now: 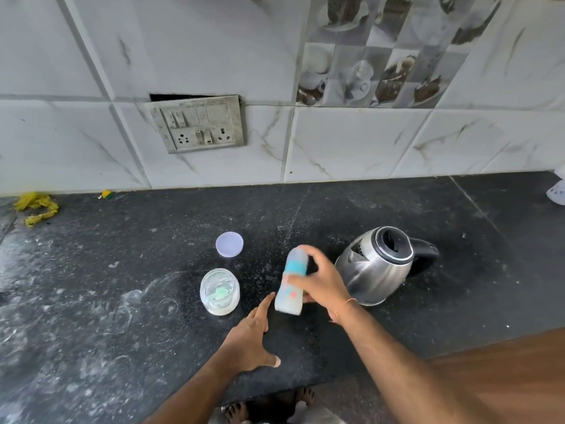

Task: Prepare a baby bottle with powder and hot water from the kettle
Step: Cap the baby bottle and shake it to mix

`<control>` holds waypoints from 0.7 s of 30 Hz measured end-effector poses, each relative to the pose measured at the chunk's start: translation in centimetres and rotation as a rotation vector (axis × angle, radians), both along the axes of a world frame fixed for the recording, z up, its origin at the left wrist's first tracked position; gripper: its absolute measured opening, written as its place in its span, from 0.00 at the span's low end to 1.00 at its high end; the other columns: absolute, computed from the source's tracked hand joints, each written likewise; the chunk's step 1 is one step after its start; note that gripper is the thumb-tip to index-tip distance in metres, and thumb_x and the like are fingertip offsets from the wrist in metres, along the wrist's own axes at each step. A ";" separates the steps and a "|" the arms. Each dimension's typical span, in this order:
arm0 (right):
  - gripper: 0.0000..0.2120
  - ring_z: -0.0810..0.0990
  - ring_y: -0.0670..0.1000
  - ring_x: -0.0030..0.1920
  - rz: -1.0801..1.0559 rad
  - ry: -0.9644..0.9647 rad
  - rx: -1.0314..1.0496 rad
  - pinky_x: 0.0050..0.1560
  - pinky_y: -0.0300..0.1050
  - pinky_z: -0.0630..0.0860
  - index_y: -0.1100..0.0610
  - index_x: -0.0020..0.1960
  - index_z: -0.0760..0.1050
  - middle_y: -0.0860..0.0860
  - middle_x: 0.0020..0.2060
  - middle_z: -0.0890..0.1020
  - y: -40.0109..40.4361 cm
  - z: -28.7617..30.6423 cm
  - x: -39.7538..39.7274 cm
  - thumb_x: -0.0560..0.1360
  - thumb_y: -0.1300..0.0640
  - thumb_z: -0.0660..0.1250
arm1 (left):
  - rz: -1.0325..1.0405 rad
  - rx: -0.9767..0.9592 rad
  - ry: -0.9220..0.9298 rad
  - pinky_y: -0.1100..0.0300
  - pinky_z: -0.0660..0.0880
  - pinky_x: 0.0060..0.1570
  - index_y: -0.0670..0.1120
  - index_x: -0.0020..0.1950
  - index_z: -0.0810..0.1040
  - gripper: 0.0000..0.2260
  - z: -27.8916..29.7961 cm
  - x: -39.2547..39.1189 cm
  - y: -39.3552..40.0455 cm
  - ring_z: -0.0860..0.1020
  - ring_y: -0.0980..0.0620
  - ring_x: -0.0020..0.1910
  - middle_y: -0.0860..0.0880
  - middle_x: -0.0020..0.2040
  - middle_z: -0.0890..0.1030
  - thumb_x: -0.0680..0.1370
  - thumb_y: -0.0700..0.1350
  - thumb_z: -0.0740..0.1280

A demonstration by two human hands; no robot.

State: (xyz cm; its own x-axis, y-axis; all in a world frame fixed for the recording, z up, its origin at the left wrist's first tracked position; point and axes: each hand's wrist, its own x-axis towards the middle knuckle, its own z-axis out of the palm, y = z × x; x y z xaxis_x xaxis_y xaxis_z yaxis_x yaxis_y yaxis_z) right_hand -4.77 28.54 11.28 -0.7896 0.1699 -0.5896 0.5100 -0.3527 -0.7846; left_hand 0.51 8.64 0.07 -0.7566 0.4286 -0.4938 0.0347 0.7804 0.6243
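My right hand [321, 281] grips a baby bottle [290, 293] with a teal collar and a milky fill; the bottle is tilted and blurred above the dark counter [122, 270]. Just left of the bottle's base, my left hand [249, 338] hovers with fingers straight and holds nothing. An open powder jar [219, 292] with a green scoop inside stands to the left. Its pale round lid [229, 244] lies behind it. To the right of the bottle stands a steel kettle [377, 266] with a black handle and its lid open.
A tiled wall with a switch and socket plate [197, 123] rises behind the counter. Yellow scraps [36, 208] lie at the far left, and a white object [558, 191] at the right edge. The counter's front edge runs below my arms, with bare feet under it.
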 end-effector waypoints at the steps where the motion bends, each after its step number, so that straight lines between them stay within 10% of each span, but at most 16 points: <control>1: 0.33 0.89 0.54 0.55 -0.043 0.075 0.080 0.45 0.59 0.89 0.35 0.69 0.76 0.52 0.64 0.82 0.2 -0.3 0.3 0.71 0.57 0.83 | -0.003 0.000 -0.001 0.57 0.79 0.55 0.66 0.86 0.34 0.69 0.1 0.0 0.1 0.79 0.55 0.54 0.57 0.58 0.73 0.66 0.55 0.86; 21: 0.31 0.89 0.54 0.54 -0.013 -0.063 -0.025 0.40 0.55 0.89 0.36 0.67 0.77 0.50 0.63 0.82 0.2 -0.5 0.1 0.70 0.57 0.83 | -0.007 0.007 0.005 0.55 0.79 0.58 0.66 0.87 0.35 0.68 -0.2 -0.1 -0.1 0.79 0.54 0.54 0.56 0.59 0.73 0.66 0.55 0.86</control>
State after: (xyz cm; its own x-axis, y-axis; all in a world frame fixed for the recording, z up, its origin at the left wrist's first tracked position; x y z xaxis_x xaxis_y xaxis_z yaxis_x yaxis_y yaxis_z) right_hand -4.70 28.73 10.80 -0.7486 0.1646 -0.6422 0.5532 -0.3788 -0.7419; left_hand 0.45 8.57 -0.12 -0.7561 0.4375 -0.4867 0.0433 0.7755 0.6298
